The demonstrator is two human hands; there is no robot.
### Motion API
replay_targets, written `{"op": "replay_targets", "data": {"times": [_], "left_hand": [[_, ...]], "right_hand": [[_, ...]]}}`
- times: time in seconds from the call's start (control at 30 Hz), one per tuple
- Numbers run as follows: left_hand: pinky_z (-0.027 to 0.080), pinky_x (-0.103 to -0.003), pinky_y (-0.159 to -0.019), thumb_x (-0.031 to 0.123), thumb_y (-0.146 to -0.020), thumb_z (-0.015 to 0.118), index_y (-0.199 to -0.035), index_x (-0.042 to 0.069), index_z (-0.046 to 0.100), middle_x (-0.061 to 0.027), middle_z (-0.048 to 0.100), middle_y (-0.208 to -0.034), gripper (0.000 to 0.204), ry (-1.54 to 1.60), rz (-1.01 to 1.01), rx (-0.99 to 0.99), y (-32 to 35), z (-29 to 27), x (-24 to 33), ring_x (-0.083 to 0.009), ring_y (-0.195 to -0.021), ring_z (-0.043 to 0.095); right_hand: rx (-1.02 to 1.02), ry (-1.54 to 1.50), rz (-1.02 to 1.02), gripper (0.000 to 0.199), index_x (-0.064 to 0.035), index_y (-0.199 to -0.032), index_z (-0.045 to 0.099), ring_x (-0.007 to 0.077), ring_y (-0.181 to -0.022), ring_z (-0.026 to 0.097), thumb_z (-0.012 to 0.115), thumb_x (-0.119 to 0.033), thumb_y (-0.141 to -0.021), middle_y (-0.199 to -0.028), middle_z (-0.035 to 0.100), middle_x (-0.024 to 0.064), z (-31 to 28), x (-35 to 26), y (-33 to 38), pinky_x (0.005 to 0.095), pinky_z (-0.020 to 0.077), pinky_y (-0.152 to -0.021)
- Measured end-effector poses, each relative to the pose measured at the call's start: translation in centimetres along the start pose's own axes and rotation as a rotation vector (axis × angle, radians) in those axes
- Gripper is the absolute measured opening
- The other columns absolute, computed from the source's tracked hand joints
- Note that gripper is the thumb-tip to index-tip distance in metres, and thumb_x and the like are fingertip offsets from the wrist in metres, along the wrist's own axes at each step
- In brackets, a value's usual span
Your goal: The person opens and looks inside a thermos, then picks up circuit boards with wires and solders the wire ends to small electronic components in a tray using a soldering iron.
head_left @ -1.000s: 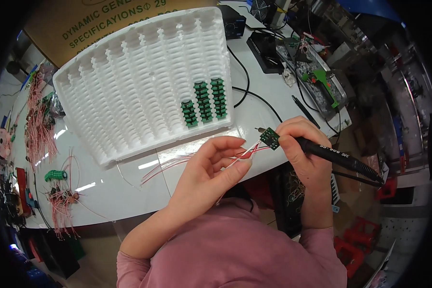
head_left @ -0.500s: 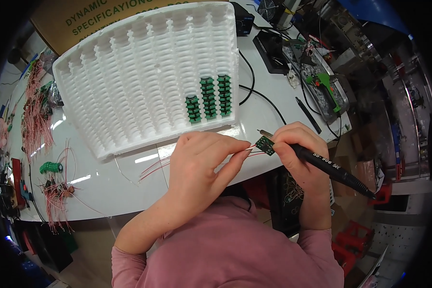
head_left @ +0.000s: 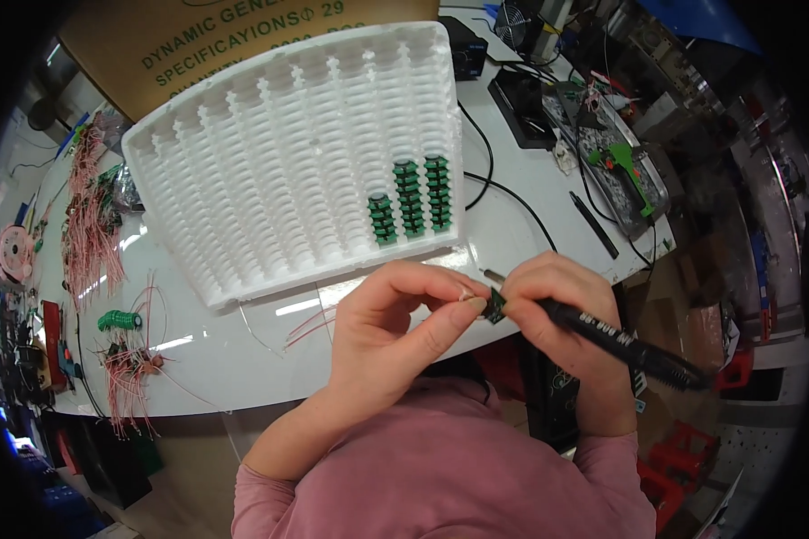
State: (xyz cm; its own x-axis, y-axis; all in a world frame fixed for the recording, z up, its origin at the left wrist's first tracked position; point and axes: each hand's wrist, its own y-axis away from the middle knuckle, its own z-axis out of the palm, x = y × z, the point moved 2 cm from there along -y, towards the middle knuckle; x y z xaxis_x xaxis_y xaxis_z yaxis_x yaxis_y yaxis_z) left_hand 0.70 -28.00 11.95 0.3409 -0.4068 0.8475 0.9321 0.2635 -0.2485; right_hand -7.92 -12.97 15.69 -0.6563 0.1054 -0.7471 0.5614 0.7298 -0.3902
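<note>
At 4 o'clock of centre, a small dark-green circuit board sits between the hands: the left hand's grip pinches thin red-and-white wires at its edge, while the right hand holds the board with a black pen-shaped soldering iron. Work looks partway: three part-columns of green pieces occupy the white foam tray's 4 o'clock corner, this board not among them (green print marks the brown cardboard box at 11 o'clock; white lettering, the iron).

My left hand partly hides the green board. The cardboard box runs off the top edge.
</note>
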Motion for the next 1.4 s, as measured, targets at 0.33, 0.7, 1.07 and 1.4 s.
{"op": "replay_targets", "data": {"times": [0.33,0.7,1.07,1.4], "left_hand": [[0.046,-0.021,-0.066,0.013,-0.085,0.06,-0.098,0.001,0.06,-0.005,0.064,-0.09,0.018,-0.146,-0.407,0.002,1.1,0.0,0.1,-0.0078,-0.08,0.058],[0.048,-0.019,-0.07,0.013,-0.086,0.058,-0.1,-0.001,0.058,-0.007,0.064,-0.09,0.02,-0.111,-0.438,-0.038,1.6,0.3,-0.4,-0.009,-0.083,0.06],[0.05,-0.021,-0.074,0.011,-0.087,0.056,-0.102,-0.003,0.056,-0.0089,0.062,-0.095,0.021,0.012,-0.507,0.005,2.1,-0.5,-0.7,-0.0117,-0.088,0.061],[0.05,-0.02,-0.071,0.011,-0.087,0.057,-0.101,-0.004,0.055,-0.0094,0.063,-0.094,0.021,0.019,-0.545,-0.046,2.5,-0.8,-1.1,-0.0108,-0.084,0.061]], "right_hand": [[0.0,0.146,-0.136,0.019,-0.0032,-0.083,0.059,0.0237,-0.067,0.059,0.071,-0.005,-0.068,-0.077,0.059,0.0092,-0.2,-1.6,-1.2,0.0307,0.0465,-0.057],[-0.038,0.037,-0.108,0.016,-0.001,-0.081,0.058,0.02,-0.065,0.058,0.07,-0.004,-0.07,-0.077,0.058,0.008,0.8,-0.9,-1.0,0.0274,0.0462,-0.054],[-0.076,0.046,-0.092,0.017,-0.0008,-0.078,0.058,0.0201,-0.065,0.058,0.071,-0.005,-0.069,-0.076,0.058,0.0081,1.3,-0.6,-1.2,0.0274,0.0459,-0.054],[-0.093,0.073,-0.069,0.017,-0.0019,-0.078,0.059,0.0208,-0.067,0.06,0.07,0.0,-0.066,-0.077,0.059,0.0077,1.7,-0.8,-1.0,0.0278,0.0474,-0.056]]}}
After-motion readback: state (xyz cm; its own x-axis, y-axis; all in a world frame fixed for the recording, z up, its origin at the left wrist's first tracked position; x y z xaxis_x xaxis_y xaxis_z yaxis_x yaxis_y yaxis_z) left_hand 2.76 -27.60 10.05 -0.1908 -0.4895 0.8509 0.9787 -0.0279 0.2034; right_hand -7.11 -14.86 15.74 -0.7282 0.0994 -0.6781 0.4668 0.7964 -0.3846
